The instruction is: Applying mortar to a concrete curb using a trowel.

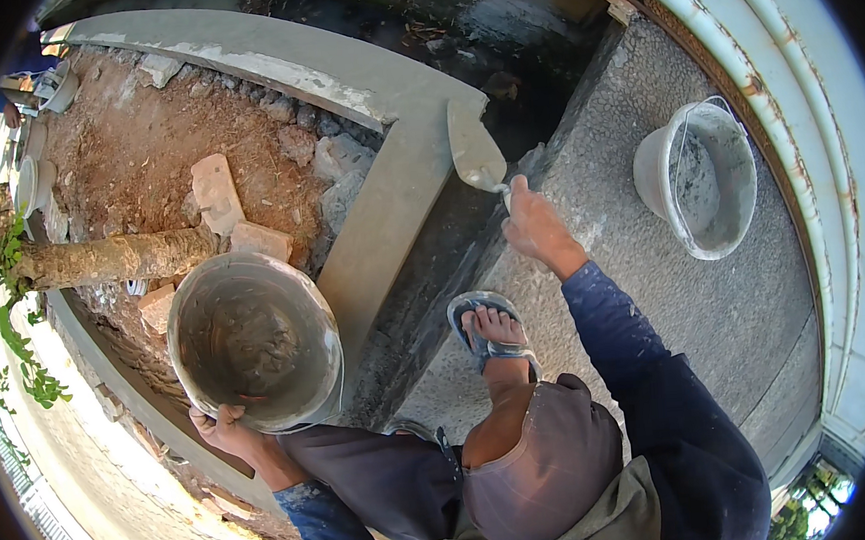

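My right hand [540,227] grips the handle of a trowel [472,147], whose flat blade lies over the corner of a smoothed concrete ledge [380,234] beside a dark channel. My left hand [233,429] holds the near rim of a round bucket [251,333], which has wet grey mortar in its bottom and is tilted toward me at the lower left. My sandalled foot [494,326] rests at the edge of the rough concrete walkway [617,327].
A second bucket [698,191] stands on the walkway at right, beside rusty white railings [780,75]. Left are reddish soil [123,151], broken bricks [214,190], a tree trunk [91,262] and rubble. A dark water-filled channel [504,74] runs behind. Another person's hand [10,114] shows far upper left.
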Tool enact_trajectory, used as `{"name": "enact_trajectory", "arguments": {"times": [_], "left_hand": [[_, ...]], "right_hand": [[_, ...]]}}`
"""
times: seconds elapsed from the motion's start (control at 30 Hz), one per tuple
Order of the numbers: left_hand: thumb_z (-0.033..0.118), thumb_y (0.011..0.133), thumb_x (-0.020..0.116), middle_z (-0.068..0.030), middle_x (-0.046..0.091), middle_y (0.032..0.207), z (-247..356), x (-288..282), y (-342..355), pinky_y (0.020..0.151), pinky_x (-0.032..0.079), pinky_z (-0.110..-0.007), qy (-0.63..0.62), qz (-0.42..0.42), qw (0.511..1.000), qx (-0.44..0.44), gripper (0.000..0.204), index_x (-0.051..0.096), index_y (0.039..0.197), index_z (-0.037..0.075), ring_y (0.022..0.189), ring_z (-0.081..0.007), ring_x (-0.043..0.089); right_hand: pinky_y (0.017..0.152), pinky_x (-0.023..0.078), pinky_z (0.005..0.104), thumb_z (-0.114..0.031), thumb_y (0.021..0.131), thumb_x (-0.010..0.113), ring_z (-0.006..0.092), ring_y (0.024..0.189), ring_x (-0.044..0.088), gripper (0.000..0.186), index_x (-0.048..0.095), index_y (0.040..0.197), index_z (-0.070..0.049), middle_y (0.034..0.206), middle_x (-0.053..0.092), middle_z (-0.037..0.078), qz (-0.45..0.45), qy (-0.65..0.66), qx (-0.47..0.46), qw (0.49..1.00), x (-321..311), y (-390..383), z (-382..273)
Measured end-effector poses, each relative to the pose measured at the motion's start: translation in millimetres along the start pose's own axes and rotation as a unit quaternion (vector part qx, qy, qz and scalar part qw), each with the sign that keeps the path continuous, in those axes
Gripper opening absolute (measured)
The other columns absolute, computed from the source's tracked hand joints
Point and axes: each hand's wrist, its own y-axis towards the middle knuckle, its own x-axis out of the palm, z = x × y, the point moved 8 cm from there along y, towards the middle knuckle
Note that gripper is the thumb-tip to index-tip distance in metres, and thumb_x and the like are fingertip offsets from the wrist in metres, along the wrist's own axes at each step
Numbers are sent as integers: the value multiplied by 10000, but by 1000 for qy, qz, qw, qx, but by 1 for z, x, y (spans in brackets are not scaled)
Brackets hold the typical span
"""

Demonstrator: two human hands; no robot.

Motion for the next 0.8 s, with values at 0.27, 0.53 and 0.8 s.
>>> {"name": "enact_trajectory", "arguments": {"times": [0.27,0.53,0.8], "left_hand": [[-97,504,412,-60,518,779,-7,6,1,589,482,-265,-2,-13,1000,-22,362,474,835,34,615,-168,506],[-50,496,408,-56,476,776,11,17,-8,576,485,-265,30,10,999,2,314,466,797,21,626,-156,455],[-65,496,415,-61,466,768,3,10,-5,519,483,-264,4,10,1000,3,306,452,785,28,596,-159,464]], "right_hand": [[730,507,514,-77,760,588,474,816,615,345,397,1018,47,875,608,339,-102,-25,-38,994,39,-24,-21],[406,478,359,-16,765,548,188,514,542,234,408,951,-44,704,495,92,-35,575,241,781,50,-6,27],[400,472,337,3,771,534,163,494,507,216,390,905,-85,702,469,70,-70,679,263,681,93,8,-3]]}}
